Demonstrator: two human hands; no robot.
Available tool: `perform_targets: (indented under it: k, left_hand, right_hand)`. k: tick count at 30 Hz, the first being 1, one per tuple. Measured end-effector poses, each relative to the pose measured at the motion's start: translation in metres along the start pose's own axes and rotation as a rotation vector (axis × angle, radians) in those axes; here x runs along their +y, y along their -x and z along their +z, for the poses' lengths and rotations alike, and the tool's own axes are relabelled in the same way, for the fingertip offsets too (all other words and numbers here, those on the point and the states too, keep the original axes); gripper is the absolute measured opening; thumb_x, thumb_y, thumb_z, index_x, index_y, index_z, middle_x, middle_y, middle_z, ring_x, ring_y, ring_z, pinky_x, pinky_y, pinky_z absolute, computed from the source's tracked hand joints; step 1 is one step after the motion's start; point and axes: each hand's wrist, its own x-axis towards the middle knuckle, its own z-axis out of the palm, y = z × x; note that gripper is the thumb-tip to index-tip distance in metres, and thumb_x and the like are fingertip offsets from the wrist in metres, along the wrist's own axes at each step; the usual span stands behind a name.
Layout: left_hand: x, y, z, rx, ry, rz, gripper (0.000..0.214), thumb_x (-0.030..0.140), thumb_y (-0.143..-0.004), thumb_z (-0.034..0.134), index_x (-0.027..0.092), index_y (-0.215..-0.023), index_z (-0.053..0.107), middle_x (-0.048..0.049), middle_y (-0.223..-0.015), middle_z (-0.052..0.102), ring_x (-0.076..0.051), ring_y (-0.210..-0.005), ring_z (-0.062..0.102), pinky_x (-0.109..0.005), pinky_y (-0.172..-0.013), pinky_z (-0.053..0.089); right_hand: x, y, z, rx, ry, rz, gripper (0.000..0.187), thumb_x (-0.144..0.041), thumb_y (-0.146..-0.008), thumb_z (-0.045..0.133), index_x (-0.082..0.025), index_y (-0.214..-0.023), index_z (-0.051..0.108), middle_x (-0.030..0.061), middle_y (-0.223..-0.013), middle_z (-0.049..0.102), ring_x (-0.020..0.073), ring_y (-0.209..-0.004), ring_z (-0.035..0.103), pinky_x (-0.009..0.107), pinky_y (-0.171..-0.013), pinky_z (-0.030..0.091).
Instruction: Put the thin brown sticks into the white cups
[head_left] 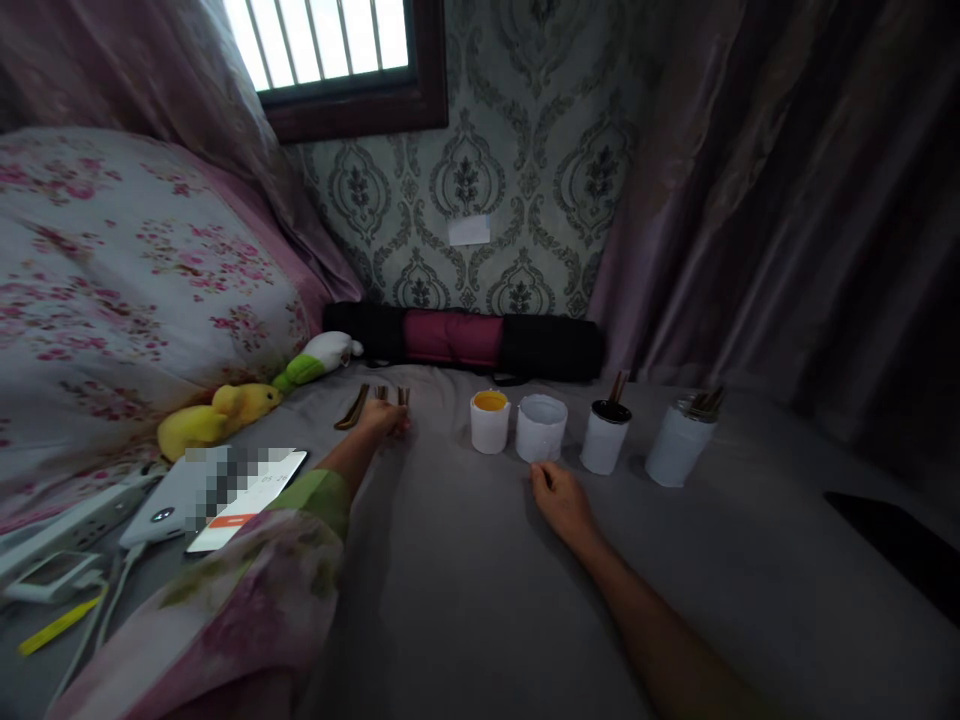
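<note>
My left hand (pixel 385 418) is reaching over the grey sheet with its fingers curled down at short brown stick-like pieces (pixel 403 396); whether it grips one is hidden. Left of it lies a longer brown piece (pixel 351 410). My right hand (pixel 561 500) rests in a loose fist, just in front of a wide white-wrapped container (pixel 540 440). Beside that container stands a smaller white one with a yellow inside (pixel 489 430). Farther right are a white container with a dark top and thin sticks (pixel 604 445) and a white-wrapped jar holding several brown sticks (pixel 679 452).
A black and maroon rolled bag (pixel 454 338) lies along the wall. On the left are a yellow plush toy (pixel 202 425), a green and white plush toy (pixel 319 358), a phone (pixel 251 505), a power bank (pixel 169 510), and a power strip (pixel 82 525) with cables. A dark flat object (pixel 896 545) lies right.
</note>
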Motion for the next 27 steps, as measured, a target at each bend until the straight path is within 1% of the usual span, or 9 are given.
perform_targets:
  k: [2,7,12,16,22,27]
  left_hand:
    - [0.0,0.005,0.002,-0.025,0.102,-0.026,0.012,0.023,-0.076,0.053,0.015,-0.067,0.049,-0.0035,-0.06,0.057,-0.01,-0.052,0.055,-0.017,-0.043,0.039]
    - [-0.001,0.01,0.007,-0.081,0.305,-0.079,0.011,0.021,-0.075,0.055,0.014,-0.069,0.05,-0.0015,-0.058,0.056,-0.006,-0.047,0.052,-0.014,-0.041,0.038]
    - [-0.006,0.009,0.013,-0.171,0.445,-0.123,0.013,0.016,-0.077,0.051,0.013,-0.064,0.051,-0.0014,-0.056,0.055,-0.005,-0.041,0.048,-0.014,-0.038,0.037]
    - [-0.008,0.015,0.016,-0.216,0.526,-0.124,0.014,0.011,-0.076,0.051,0.012,-0.062,0.052,-0.0014,-0.056,0.055,-0.004,-0.041,0.047,-0.013,-0.036,0.036]
    - [-0.01,0.029,0.017,-0.228,0.596,-0.101,0.009,0.002,-0.069,0.055,0.01,-0.065,0.056,-0.0016,-0.059,0.056,-0.003,-0.045,0.049,-0.012,-0.039,0.039]
    - [-0.016,0.032,0.021,-0.207,0.628,-0.084,0.011,0.0,-0.07,0.053,0.01,-0.068,0.057,-0.0021,-0.064,0.057,-0.003,-0.046,0.049,-0.013,-0.043,0.04]
  right_hand:
    - [-0.001,0.0,0.0,0.002,0.002,0.001,0.036,-0.037,-0.084,0.031,-0.018,-0.071,0.058,0.0042,-0.068,0.063,0.0143,-0.061,0.053,0.023,-0.054,0.029]
    - [-0.003,0.001,-0.002,0.014,-0.03,0.005,0.035,-0.036,-0.084,0.032,-0.018,-0.072,0.06,0.0045,-0.068,0.063,0.0138,-0.06,0.052,0.023,-0.054,0.029]
    - [-0.005,0.002,-0.003,0.029,-0.045,0.014,0.034,-0.035,-0.082,0.035,-0.018,-0.07,0.061,0.0039,-0.065,0.062,0.0134,-0.059,0.051,0.022,-0.053,0.03]
    - [-0.005,0.002,-0.003,0.038,-0.041,0.009,0.034,-0.035,-0.082,0.035,-0.018,-0.07,0.061,0.0039,-0.064,0.062,0.0137,-0.059,0.052,0.022,-0.054,0.031]
    - [-0.005,0.001,-0.003,0.021,-0.038,0.0,0.035,-0.035,-0.083,0.033,-0.018,-0.071,0.061,0.0041,-0.064,0.062,0.0141,-0.059,0.052,0.022,-0.054,0.031]
    - [-0.004,0.001,-0.003,0.031,-0.035,-0.002,0.034,-0.035,-0.083,0.034,-0.018,-0.071,0.061,0.0045,-0.065,0.062,0.0142,-0.059,0.052,0.022,-0.054,0.031]
